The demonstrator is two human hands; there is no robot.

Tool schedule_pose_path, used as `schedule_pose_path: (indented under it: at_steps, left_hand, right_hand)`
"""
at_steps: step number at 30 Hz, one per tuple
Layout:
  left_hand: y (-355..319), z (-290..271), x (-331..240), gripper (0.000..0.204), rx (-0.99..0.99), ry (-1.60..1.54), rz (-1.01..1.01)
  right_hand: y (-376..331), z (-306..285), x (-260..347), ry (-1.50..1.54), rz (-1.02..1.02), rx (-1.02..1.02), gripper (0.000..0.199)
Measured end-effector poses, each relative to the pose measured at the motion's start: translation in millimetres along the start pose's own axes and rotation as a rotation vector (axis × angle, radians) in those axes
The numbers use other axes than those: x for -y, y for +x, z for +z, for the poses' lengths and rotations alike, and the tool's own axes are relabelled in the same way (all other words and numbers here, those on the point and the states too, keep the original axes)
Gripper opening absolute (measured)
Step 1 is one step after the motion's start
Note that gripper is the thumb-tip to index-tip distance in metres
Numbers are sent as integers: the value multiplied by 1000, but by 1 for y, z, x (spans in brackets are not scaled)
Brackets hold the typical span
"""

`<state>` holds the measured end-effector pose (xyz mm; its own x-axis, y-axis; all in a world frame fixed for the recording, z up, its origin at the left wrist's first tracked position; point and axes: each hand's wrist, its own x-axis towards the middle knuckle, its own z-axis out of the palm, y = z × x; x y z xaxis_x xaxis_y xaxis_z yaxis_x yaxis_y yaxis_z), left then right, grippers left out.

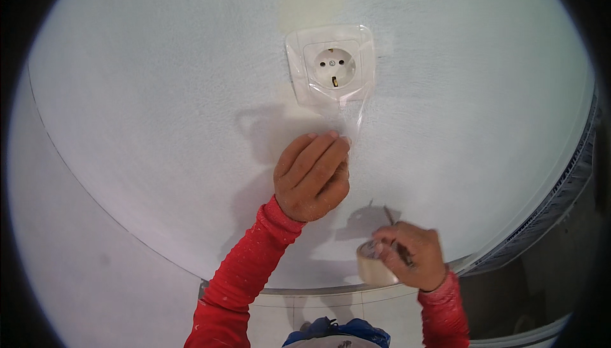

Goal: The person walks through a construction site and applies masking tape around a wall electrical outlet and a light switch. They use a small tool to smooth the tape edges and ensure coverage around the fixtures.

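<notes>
Nearest the lens, the right hand (410,256) was curled around a roll of clear tape (372,264) and also gripped a thin dark tool (398,236) whose tip stuck up past the knuckles. Higher up, the left hand (312,176), in a red sleeve (245,278), had its fingers bent and pinched together on the lower end of a strip of clear tape (353,116). That strip ran up over a white wall socket (331,65) set in the pale blue wall (159,93), just above the left hand and well apart from the roll.
</notes>
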<state>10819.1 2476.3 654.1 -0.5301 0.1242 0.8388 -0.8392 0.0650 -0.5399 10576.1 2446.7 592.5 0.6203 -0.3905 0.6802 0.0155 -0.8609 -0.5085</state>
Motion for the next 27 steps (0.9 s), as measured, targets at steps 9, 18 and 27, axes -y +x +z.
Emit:
schedule_pose_path:
  at_steps: [9, 18, 27]
  left_hand:
    - [2, 0, -2, 32, 11, 10, -22]
    - [-1, -13, 3, 28, 30, 131, -162]
    - [-4, -18, 10, 22, 30, 217, -381]
  right_hand:
    - [96, -65, 106, -982, -199, -127, 28]
    - [111, -69, 99, -1008, -272, -192, 31]
    - [103, -72, 75, -839, -193, -240, 29]
